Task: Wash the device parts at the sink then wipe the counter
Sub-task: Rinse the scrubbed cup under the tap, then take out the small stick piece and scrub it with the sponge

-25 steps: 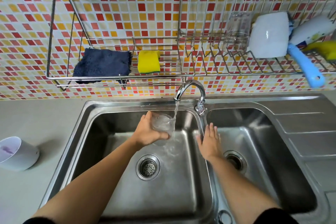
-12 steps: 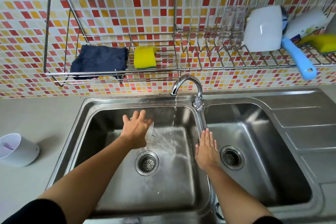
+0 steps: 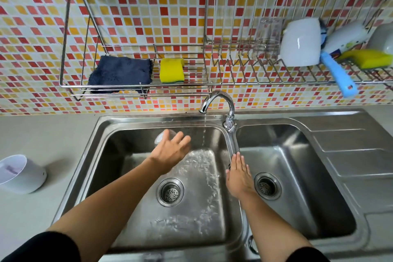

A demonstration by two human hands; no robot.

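Over the left basin (image 3: 131, 176), my left hand (image 3: 170, 153) holds a small clear cup (image 3: 162, 136), a device part. The cup is tipped away from me and mostly hidden behind my fingers. A thin stream of water falls from the tap (image 3: 217, 102) just to the right of that hand and spreads over the basin floor. My right hand (image 3: 239, 174) lies flat, fingers straight, on the divider between the two basins. A white round device part (image 3: 21, 173) lies on its side on the grey counter (image 3: 42, 134) at the left.
On the wall rack (image 3: 70, 85) above the sink sit a dark blue cloth (image 3: 120, 72) and a yellow sponge (image 3: 171, 70). Its right section holds a clear container (image 3: 268, 38), a white part (image 3: 301, 42), a blue-handled brush (image 3: 338, 74) and another sponge (image 3: 368, 58). The right basin (image 3: 297, 176) holds nothing.
My left hand took the cup out from under the stream, tipped it and moved it left. The flow from the tap has thinned. My right hand stayed on the divider.
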